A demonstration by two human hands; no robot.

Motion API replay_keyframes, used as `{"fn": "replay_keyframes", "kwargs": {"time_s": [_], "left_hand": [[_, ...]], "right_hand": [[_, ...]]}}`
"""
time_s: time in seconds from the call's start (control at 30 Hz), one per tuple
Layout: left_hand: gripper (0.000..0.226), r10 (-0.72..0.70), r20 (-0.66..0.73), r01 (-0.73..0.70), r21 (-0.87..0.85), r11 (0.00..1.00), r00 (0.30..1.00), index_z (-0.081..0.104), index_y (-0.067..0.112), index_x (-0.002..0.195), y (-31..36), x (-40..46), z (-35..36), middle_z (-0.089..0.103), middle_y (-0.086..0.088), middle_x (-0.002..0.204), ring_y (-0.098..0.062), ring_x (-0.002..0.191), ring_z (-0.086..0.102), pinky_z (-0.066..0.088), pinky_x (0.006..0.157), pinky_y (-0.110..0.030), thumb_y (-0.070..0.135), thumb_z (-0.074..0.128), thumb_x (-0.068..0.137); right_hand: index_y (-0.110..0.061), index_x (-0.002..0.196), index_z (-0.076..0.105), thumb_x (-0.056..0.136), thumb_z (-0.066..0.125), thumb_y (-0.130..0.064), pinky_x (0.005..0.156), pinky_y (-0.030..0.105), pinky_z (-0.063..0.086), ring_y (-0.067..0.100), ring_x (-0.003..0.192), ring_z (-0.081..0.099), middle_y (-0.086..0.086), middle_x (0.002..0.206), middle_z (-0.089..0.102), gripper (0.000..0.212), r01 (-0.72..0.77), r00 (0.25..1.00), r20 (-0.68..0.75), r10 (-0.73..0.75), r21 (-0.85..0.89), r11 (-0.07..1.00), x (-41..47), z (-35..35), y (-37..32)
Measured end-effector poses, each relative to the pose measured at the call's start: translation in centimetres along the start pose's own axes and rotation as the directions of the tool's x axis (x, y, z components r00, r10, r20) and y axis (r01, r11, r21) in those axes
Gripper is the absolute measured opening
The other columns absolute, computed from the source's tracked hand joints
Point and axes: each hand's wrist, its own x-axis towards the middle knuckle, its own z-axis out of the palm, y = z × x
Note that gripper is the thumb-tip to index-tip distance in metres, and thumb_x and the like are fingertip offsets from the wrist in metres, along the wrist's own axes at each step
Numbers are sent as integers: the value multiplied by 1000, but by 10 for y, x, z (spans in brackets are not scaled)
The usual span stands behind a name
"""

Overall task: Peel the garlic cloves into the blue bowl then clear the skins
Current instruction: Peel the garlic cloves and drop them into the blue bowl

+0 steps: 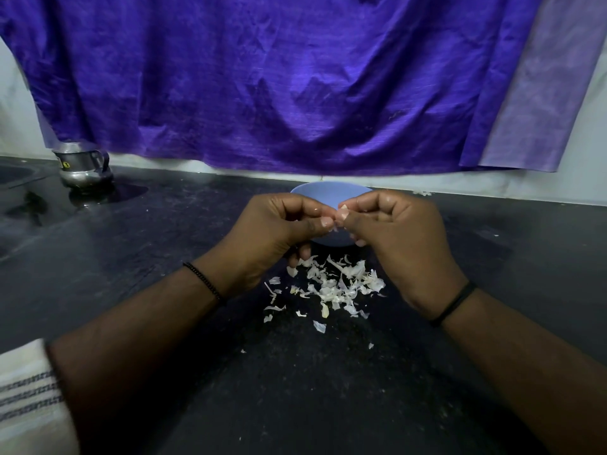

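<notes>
Counter (328,389): dark, speckled stone, running the full width of the view, with a pale wall strip behind it. Bowl (328,193): blue, standing on the counter at centre, near the wall; only its far rim and a patch of its near side show, the rest hidden by the hands; its contents cannot be told. Left hand (279,224): raised in front of the bowl, fingers curled, thumb and forefinger drawn together at the tips; a beaded black bracelet (203,280) on the wrist. Right hand (394,231): level with the left and meeting it fingertip to fingertip, fingers curled, thumb and forefinger pressed together; a plain black band (453,303) on the wrist. Clove (340,215): a small pale piece pinched between the thumbs and forefingers of both hands, over the near part of the bowl; mostly covered, so whether it is skin or flesh cannot be told. Skins (331,284): loose heap of white papery flakes on the counter, just this side of the bowl, below and between the wrists, with a few strays scattered nearer the viewer. Cloth (262,77): purple, hanging on the wall behind, hem just above the bowl. Pot (82,165): small metal vessel with handle, far left on the counter. Sleeve (26,395): cream with dark stripes, lower left corner.
</notes>
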Motion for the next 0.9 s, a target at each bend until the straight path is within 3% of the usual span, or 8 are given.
{"fn": "replay_keyframes", "kwargs": {"time_s": [0.13, 0.23, 0.33, 0.47, 0.6, 0.77, 0.9], "left_hand": [[9, 78, -59, -75, 60, 995, 995, 75, 3, 93, 0, -2, 3, 70, -6, 68, -17, 48, 54, 44, 43, -27, 6, 72, 85], [10, 129, -97, -118, 114, 987, 987, 73, -2, 90, 0, -3, 5, 68, -11, 66, -16, 46, 55, 46, 43, -28, 7, 72, 86], [13, 162, -93, -145, 169, 975, 982, 73, -2, 90, 1, -4, 5, 65, -2, 57, -14, 44, 55, 47, 43, -29, 10, 72, 87], [6, 187, -114, -156, 233, 960, 976, 73, 4, 84, -1, -4, 6, 63, -2, 53, -13, 43, 55, 48, 45, -29, 6, 70, 89], [10, 223, -131, -174, 313, 934, 966, 75, 4, 78, -2, -4, 6, 65, 1, 52, -11, 41, 56, 47, 44, -25, 2, 69, 86], [9, 157, -185, -122, 185, 975, 970, 73, -6, 79, -3, -3, 9, 67, -5, 56, -13, 44, 59, 50, 45, -24, -4, 67, 85], [8, 101, -231, -91, 57, 994, 968, 72, -10, 82, -4, -5, 17, 67, -27, 67, -19, 49, 62, 56, 50, -28, -8, 65, 86]], "right_hand": [[-14, 84, 75, 81, 79, -11, 64, 21, 53, 7, 70, 67, 2, 83, 76, 6, -10, 1000, 10, 9, 78, 997, -1, 3, -3], [-12, 83, 74, 81, 78, -9, 62, 25, 55, 13, 69, 68, 6, 80, 75, 6, -26, 1000, 6, 26, 77, 997, -3, 5, -3], [-12, 81, 75, 81, 79, -12, 66, 29, 57, 12, 72, 70, 0, 79, 75, 5, 16, 1000, -8, -16, 6, 1000, -2, 6, -1], [-15, 79, 75, 83, 78, -14, 64, 23, 52, 4, 65, 67, -5, 77, 76, 5, 41, 999, 13, -40, -33, 999, -4, 6, 0], [-14, 81, 75, 85, 76, -11, 64, 20, 54, 6, 68, 69, -6, 75, 74, 5, 104, 995, 12, -104, -98, 990, -8, 12, 2], [-15, 79, 74, 84, 76, -8, 64, 16, 52, 3, 67, 67, -9, 73, 72, 8, 157, 985, -41, -165, -154, 976, -11, 18, 5], [-13, 79, 74, 84, 75, -6, 62, 15, 51, 2, 68, 66, -14, 72, 71, 9, 209, 972, -67, -225, -190, 959, -15, 20, 7]]}}
